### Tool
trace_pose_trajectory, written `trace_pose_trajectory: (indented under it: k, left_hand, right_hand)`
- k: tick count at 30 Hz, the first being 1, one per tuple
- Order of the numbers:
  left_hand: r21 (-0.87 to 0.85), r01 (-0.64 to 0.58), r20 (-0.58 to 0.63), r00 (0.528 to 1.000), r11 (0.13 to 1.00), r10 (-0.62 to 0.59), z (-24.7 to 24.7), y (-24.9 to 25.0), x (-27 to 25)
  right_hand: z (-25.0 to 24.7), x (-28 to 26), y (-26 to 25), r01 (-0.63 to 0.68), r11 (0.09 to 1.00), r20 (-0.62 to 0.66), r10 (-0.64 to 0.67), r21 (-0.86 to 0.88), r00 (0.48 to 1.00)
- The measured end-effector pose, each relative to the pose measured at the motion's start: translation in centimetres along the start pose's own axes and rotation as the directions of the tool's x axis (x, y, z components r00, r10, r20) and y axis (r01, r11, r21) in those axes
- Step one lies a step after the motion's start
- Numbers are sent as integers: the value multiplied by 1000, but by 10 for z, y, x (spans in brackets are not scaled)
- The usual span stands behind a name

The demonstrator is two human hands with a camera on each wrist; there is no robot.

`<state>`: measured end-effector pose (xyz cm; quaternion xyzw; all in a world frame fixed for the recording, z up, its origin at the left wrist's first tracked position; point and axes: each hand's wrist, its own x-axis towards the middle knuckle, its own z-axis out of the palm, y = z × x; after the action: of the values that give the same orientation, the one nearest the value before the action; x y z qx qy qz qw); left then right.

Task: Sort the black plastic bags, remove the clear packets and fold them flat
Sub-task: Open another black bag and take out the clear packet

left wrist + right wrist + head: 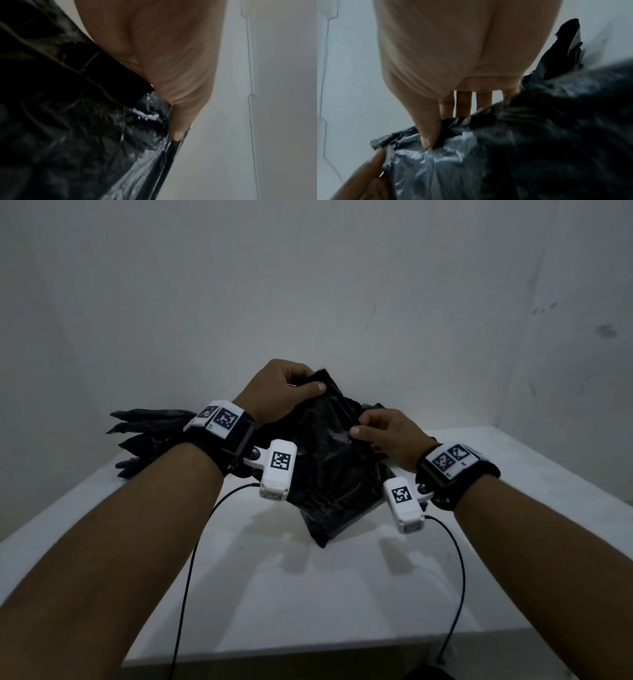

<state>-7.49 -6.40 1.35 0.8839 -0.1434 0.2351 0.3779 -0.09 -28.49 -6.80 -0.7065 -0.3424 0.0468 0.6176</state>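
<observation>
Nearest the head camera, two bare forearms reached forward over the white surface [308, 594], each wrist strapped with a marker-tagged band and a small white camera pod trailing a black cable.

Between the hands hung the crinkled, glossy black plastic bag [329, 467], lifted at its upper end, its lowest corner touching or just above the surface. Its long axis ran from that near corner up and away toward the far wall, leaning slightly left at the top.

The left hand [281, 392] was clamped on the bag's top far corner, thumb pressed over the film and fingers curled behind it; the left wrist view showed that thumb laid along the bag's edge. The right hand [390, 436] pinched the bag's right-hand edge lower down and nearer the body, thumb on the front face and fingers tucked behind. In the right wrist view the thumb dug into a bunched fold, though motion blur made the exact layer it held hard to tell.

So the bag's mouth probably lay between the two grips, along the upper right edge, with the right hand the nearer one to work it open. No clear packet was visible.

A heap of further dark crumpled plastic bags [150, 436] lay on the surface behind the left wrist.
</observation>
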Motion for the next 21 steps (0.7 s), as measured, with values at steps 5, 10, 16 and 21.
trace_pose_trajectory:
  k: [5,10,16,21]
  left_hand:
    - [-98,-62,-324,946,993,28,-20,-18,-4]
    - [-591,108,-332,871,799,-363,-9,-68,-39]
    - [-696,555,368,821,455,-437,62,-91,-76]
    - [-753,405,186,887,519,-422,72,-77,-68]
  right_hand:
    - [-1,-1,11,58,989,-224,-26,138,974]
    - [-4,-6,18,49,938,-324,69,343,943]
    - [11,-3,24,65,865,-336,124,497,934]
    - [16,-5,31,24,864,-304,151,503,940]
